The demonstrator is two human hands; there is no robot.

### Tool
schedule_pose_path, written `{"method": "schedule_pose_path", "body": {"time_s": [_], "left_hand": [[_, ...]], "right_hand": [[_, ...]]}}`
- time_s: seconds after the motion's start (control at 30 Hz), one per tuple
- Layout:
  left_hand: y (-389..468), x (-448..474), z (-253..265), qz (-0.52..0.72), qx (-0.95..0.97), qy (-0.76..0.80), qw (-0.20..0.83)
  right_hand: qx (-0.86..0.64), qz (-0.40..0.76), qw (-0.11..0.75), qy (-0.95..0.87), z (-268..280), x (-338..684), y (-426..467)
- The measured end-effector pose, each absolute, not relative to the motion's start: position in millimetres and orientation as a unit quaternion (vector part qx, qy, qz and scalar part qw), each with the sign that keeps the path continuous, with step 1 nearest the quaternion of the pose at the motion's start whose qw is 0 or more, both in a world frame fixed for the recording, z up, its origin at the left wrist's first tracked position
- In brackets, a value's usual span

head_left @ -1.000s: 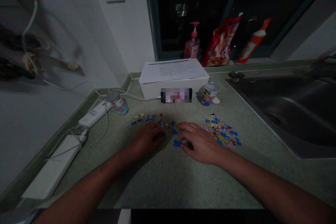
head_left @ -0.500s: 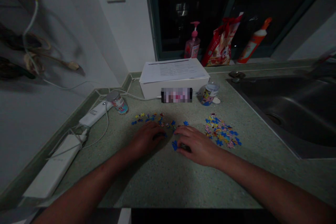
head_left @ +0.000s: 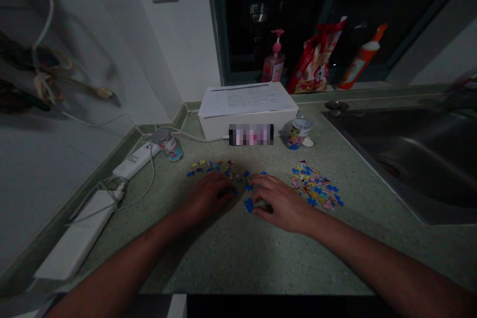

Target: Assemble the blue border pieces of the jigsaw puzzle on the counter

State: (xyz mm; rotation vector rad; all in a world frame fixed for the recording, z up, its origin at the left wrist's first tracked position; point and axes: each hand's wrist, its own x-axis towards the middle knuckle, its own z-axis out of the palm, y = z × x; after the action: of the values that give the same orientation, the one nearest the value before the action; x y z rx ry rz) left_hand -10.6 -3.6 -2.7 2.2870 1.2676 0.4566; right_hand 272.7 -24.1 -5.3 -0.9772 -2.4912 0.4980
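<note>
My left hand (head_left: pixel 209 192) is low over the counter, thumb and forefinger curled together round a small blue puzzle piece (head_left: pixel 235 191) at their tips. Opposite it, my right hand (head_left: pixel 281 202) hovers with fingers apart and bent, holding nothing that I can see. Just left of its thumb lies a blue puzzle piece (head_left: pixel 248 204). More blue pieces (head_left: pixel 247 175) lie between the two hands. Behind my left hand is a loose row of coloured puzzle pieces (head_left: pixel 212 165). A bigger heap of mixed puzzle pieces (head_left: pixel 316 188) spreads to the right of my right hand.
A white box (head_left: pixel 246 121) with a printed sheet stands at the back, a blurred-out phone (head_left: pixel 251 134) before it. Jars (head_left: pixel 171 146) (head_left: pixel 296 134) stand on either side. Power strips (head_left: pixel 80 236) with cables lie left; a steel sink (head_left: pixel 410 154) is right.
My right hand has shifted very slightly to the right, and its fingers have come away a little from the blue piece near its thumb. My left hand has hardly moved.
</note>
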Motion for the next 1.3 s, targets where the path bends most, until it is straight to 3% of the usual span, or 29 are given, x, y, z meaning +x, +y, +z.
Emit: {"method": "schedule_pose_path", "body": {"time_s": [1.3], "left_hand": [[-6.1,-2.8,-1.0,0.151,0.844,0.47,0.211]], "right_hand": [[-0.366,0.146,0.252,-0.884,-8.0,276.1,-18.2]]}}
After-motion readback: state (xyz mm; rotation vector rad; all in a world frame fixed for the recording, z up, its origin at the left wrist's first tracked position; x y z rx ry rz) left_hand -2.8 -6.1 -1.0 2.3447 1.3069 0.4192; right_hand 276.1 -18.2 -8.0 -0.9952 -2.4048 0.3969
